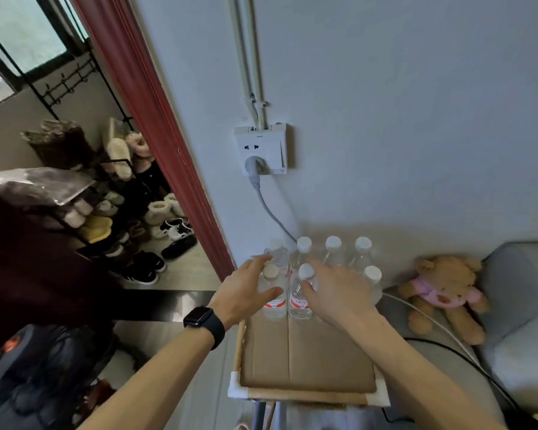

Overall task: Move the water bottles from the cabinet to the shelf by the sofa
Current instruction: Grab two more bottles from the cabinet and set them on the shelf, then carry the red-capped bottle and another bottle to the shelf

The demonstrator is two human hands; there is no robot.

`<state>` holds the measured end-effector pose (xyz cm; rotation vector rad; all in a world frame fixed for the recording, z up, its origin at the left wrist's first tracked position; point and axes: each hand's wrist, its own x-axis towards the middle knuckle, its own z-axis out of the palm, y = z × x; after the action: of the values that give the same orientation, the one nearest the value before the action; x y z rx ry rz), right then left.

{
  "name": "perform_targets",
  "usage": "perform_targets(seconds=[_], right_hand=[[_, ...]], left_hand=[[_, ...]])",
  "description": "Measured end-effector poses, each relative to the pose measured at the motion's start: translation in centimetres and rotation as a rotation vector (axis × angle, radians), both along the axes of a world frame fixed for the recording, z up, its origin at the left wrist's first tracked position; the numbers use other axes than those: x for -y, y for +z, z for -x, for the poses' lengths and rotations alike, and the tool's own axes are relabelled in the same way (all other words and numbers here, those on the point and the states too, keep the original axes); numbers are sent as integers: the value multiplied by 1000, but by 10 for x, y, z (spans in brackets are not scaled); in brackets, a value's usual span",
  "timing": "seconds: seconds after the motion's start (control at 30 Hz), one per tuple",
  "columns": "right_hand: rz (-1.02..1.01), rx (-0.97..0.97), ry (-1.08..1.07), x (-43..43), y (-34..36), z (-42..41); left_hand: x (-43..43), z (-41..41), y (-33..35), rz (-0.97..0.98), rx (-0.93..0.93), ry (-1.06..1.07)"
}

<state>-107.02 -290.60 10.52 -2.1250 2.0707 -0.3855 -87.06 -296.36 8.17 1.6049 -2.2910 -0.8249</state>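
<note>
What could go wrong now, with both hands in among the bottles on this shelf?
1. The clear, white-capped plastic water bottles stand packed together at the back of the cardboard-topped shelf; the left hand, gripping the front-left bottle, or the right hand beside it could knock neighbours over.
2. The grey power cable from the white wall socket drops behind the row; a shoved bottle might press or tug it.

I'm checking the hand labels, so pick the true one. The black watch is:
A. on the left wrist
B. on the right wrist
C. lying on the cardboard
A: the black watch is strapped round the wrist of the left hand, which holds the front-left bottle. The wrist of the right hand is bare.
</note>
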Motion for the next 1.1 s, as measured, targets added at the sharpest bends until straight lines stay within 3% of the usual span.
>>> perform_targets(seconds=[0.17,0.27,0.53,0.63,0.83,1.1], right_hand=[[134,87,-9,-19,0,14],[98,118,58,-31,0,12],[-327,70,710,-35,-20,-89],[-308,7,961,-60,-13,-171],[-175,11,1479,-201,42,-345],[-111,195,2077,-496,139,-466]], left_hand=[[-32,-6,2,-34,-78,204],[-58,-17,-7,-79,-3,274],[-196,-120,-30,-194,216,619],[-284,-178,-16,-202,279,860],[-525,-243,44,-100,437,1448],[-857,-213,146,-87,694,2034]])
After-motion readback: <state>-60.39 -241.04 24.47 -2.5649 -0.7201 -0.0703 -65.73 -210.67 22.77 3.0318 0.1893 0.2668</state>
